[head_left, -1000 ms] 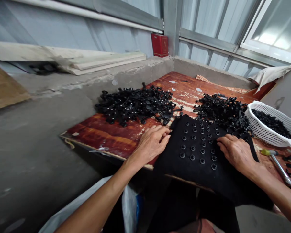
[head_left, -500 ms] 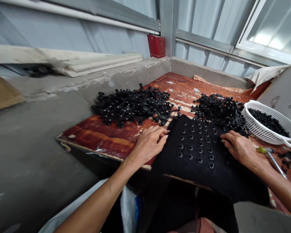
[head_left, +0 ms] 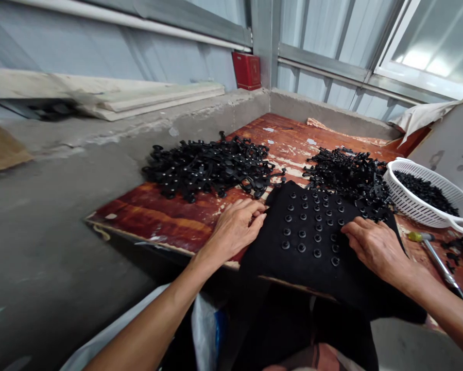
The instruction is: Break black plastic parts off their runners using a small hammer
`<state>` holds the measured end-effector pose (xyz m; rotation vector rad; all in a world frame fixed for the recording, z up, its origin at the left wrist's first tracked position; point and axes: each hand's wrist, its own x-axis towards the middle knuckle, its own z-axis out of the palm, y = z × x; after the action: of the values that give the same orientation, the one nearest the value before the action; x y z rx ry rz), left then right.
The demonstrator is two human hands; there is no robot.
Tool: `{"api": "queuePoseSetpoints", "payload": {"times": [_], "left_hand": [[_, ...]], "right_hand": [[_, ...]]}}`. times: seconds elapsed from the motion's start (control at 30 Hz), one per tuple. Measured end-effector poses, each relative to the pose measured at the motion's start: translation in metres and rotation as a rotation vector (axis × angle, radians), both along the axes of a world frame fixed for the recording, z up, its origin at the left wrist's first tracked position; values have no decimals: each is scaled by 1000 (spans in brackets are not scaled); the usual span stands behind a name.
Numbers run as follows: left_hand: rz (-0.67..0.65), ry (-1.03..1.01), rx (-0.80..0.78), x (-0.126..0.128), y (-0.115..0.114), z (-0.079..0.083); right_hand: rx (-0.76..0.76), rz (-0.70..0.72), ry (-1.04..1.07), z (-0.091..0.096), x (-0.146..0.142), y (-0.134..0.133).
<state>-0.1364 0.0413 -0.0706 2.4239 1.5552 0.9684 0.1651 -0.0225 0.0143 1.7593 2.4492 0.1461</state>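
Note:
A black cloth (head_left: pixel 270 263) lies over the near edge of the table, with small round black plastic pieces (head_left: pixel 302 234) set on it in rough rows. My left hand (head_left: pixel 239 222) is at the cloth's left edge, its fingers curled and its thumb against the fabric. Over the right side of the cloth, my right hand (head_left: pixel 376 245) has its fingers bent together, tips down beside the right-hand row. Whatever is under those fingertips is hidden. More black pieces show just beyond the right knuckles.
Black plastic parts form one heap (head_left: pixel 208 167) at the left and another (head_left: pixel 343 172) behind the cloth. A white basket (head_left: pixel 405 198) of small black parts stands at the right. Near my right forearm lies a screwdriver with a yellow handle (head_left: pixel 416 237). A low concrete ledge (head_left: pixel 250 105) borders the table.
My right hand has moved left and slightly down, to the right-hand row of pieces, uncovering black pieces behind it. My left hand stays at the cloth's edge. The view has shifted slightly.

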Motion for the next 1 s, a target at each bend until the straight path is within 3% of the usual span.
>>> {"api": "queuePoseSetpoints", "payload": {"times": [0.3,0.57,0.8,1.0], "left_hand": [[-2,1,4,-1,0,-1],[5,4,6,0,0,1],[4,8,-1,-1,0,0],[2,4,8,-1,0,1]], "right_hand": [[16,1,94,-10,13,11],[159,-95,166,-13,13,18],[194,-74,149,-21,12,36],[243,-34,169,-11,35,11]]}}
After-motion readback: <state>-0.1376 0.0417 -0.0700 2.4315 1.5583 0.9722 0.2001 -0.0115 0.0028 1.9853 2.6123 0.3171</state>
